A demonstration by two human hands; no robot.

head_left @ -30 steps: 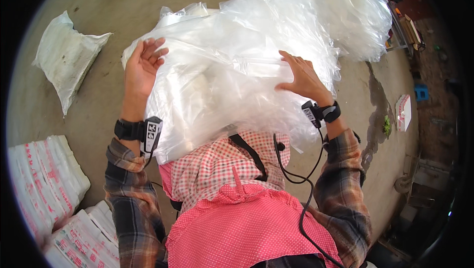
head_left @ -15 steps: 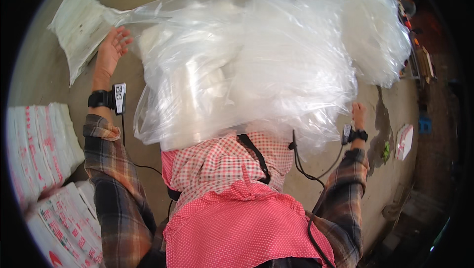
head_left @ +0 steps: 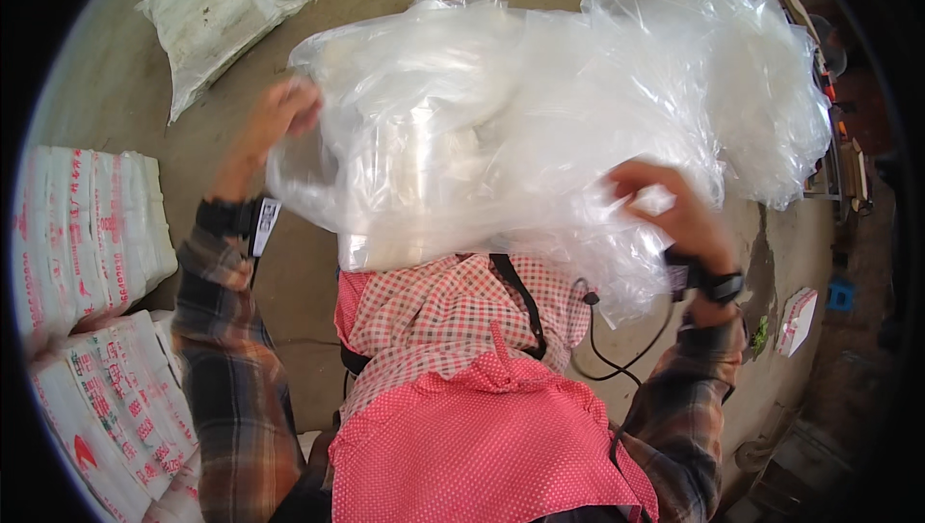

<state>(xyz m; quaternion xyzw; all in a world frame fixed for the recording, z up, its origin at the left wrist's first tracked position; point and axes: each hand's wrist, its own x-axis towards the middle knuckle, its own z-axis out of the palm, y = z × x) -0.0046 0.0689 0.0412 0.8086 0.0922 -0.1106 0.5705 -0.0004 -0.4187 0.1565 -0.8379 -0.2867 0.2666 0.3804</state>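
Note:
A large heap of clear plastic bags spreads in front of me, reaching to my lap. Inside its left part are pale, shiny folded packets, blurred by the film over them. My left hand is at the left edge of the plastic, its fingers curled but smeared by motion; whether it grips the film I cannot see. Over the right part of the heap is my right hand, with thumb and fingers curved apart and plastic showing between them. It is blurred too.
Stacked white packages with red print stand at the left. A white sack lies far left on the floor. At the right are a small pink-and-white packet and a blue stool. A black cable hangs by my right arm.
My right hand has come up and inward from beside the heap to over the plastic. My left hand has moved right and slightly down, and the film's left edge has drawn in, away from the white sack.

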